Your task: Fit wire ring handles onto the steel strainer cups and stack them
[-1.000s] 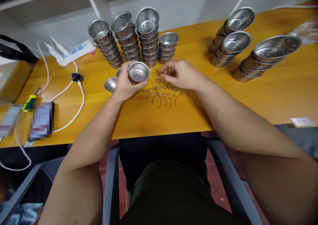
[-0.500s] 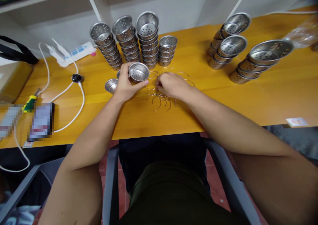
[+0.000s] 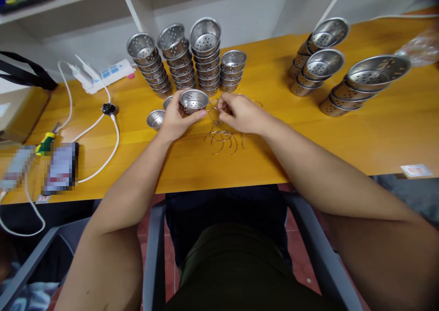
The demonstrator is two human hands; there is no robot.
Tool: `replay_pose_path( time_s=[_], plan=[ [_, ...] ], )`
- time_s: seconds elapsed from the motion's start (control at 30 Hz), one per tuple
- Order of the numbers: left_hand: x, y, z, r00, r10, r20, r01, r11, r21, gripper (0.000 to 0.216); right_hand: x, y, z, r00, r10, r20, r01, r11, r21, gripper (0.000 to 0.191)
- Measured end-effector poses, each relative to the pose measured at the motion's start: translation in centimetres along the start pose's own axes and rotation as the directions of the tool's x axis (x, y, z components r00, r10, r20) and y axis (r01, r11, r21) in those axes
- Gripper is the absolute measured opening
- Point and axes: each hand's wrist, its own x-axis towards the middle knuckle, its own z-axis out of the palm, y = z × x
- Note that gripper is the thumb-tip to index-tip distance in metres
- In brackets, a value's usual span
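Note:
My left hand (image 3: pixel 176 121) is closed around a perforated metal cup (image 3: pixel 194 101), with the thumb along its near side and the cup's mouth facing up. Two similar small cups stand beside that hand; one of them, a low cup (image 3: pixel 156 118), is in plain sight, while the other is partly covered by my fingers. Right of the held cup, my right hand (image 3: pixel 240 113) has its thumb and forefinger pinched together. Thin curved wires (image 3: pixel 222 142) lie loosely on the table under and around it. Whether a wire is between the right fingertips is too small to make out.
Stacks of perforated cups (image 3: pixel 206 36) line the back of the table (image 3: pixel 192 169). More stacks of cups (image 3: pixel 324 64) lean at the right. At the left are a power strip (image 3: pixel 111 75), white cables, a phone (image 3: pixel 61 169) and a green-yellow tool (image 3: pixel 45 144).
My right hand has shifted slightly up and its pinched fingers now show more clearly, with the thumb apart from the wires below. My left hand still holds the cup, tilted a little more toward me.

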Motion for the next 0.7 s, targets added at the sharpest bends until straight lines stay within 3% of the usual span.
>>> replay_pose_path(
  time_s=[0.1, 0.23, 0.37, 0.53, 0.7],
  plan=[
    [0.1, 0.0, 0.2, 1.000, -0.016, 0.010, 0.016, 0.999, -0.043, 0.122, 0.2, 1.1, 0.3, 1.000, 0.005, -0.030, -0.001, 0.990, 0.138, 0.018],
    [0.0, -0.5, 0.3, 1.000, -0.008, 0.004, 0.008, 0.998, -0.059, 0.130, 0.5, 1.6, 1.1, 0.995, 0.074, -0.065, -0.052, 0.957, 0.286, 0.032],
    [-0.2, -0.8, 0.0, 0.999, 0.015, 0.047, -0.013, 0.999, -0.037, 0.130, 0.9, 2.2, 1.4, 0.982, 0.089, -0.165, -0.033, 0.949, 0.313, 0.042],
    [-0.4, 0.6, 0.0, 0.996, -0.063, 0.057, 0.065, 0.997, -0.033, 0.126, 1.0, 2.8, 1.5, 0.933, 0.029, -0.358, 0.089, 0.947, 0.310, 0.063],
    [-0.7, 2.6, 0.9, 0.994, -0.062, 0.092, 0.077, 0.983, -0.165, 0.117, 0.1, 1.0, 1.5, 0.955, 0.001, -0.297, 0.097, 0.944, 0.317, 0.053]
  ],
)
